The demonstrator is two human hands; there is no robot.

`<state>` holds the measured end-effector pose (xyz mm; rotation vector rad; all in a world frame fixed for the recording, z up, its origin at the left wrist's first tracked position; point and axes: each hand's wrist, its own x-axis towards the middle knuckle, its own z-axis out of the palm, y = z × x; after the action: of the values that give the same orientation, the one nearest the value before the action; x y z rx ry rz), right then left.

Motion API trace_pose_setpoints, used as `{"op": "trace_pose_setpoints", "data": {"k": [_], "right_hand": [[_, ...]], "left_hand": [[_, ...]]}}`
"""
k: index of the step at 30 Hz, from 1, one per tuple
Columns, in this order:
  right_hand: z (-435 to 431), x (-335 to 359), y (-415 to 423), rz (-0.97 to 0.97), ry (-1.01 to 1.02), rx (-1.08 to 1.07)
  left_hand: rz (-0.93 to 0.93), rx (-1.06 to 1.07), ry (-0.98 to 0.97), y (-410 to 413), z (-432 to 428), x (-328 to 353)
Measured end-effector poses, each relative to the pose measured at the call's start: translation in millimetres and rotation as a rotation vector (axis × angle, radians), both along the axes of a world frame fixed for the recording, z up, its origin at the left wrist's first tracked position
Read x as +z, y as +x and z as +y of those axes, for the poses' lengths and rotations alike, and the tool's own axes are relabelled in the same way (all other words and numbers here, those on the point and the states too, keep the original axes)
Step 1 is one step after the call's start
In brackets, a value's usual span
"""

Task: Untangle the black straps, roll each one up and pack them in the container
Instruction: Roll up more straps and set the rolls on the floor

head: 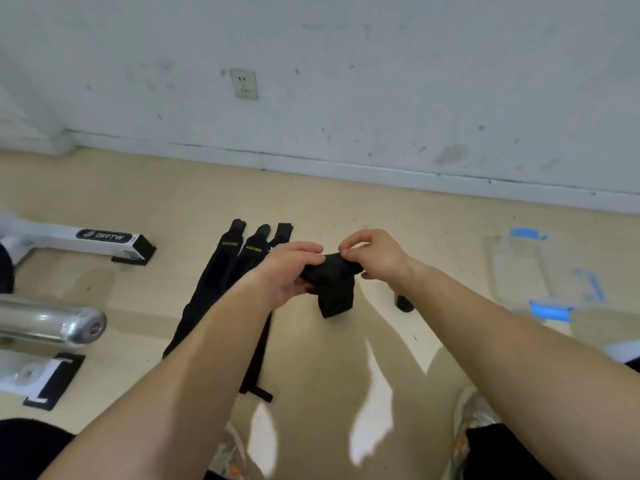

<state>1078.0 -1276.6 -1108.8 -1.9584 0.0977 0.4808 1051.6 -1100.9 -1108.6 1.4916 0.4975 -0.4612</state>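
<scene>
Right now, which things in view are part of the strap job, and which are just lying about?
Job:
- held strap, partly rolled, gripped by left hand and pinched by right hand
- floor straps, laid side by side
- clear container with blue clips

Lying about:
- metal bar
- white frame
- wall socket

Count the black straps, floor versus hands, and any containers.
Black straps flat on the floor: 3
Black strap held in left hand and right hand: 1
Clear container: 1
Total: 5
Small black thing under the right forearm: unclear, not counted.
</scene>
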Motion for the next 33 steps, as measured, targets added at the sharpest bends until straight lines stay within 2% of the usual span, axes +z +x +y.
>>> {"op": "trace_pose_setpoints", "data": {"k": [5,9,13,17,20,25,27,29,33], "right_hand": [[-12,67,-9,-0.062,-0.006,0.076],[-33,103,-13,-0.119,0.018,0.220],[-47,116,-13,-0.294,-0.043,0.323],[-49,109,-12,-0.467,-0.052,0.276],[-45,103,-13,-0.518,-0.070,0.249],[-30,102,-3,-0.429,0.248,0.123],[-30,101,4,-0.387,0.309,0.057],[-32,98,11,-0.325,0.346,0.020],[-32,95,20,-0.222,0.409,-0.041]], "left_hand": [[-0.067,-0.010,0.030,-2,-6,63],[-0.096,-0.015,-0.028,-6,-5,104],[-0.118,-0.046,-0.119,-11,-7,127],[-0.081,-0.066,-0.213,-14,-11,130],[-0.046,-0.014,-0.306,-12,-11,122],[-0.037,0.041,-0.470,1,-6,123],[-0.043,-0.015,-0.432,6,2,124],[-0.105,-0.081,-0.253,11,6,119],[-0.414,-0.107,0.056,18,-4,105]]}}
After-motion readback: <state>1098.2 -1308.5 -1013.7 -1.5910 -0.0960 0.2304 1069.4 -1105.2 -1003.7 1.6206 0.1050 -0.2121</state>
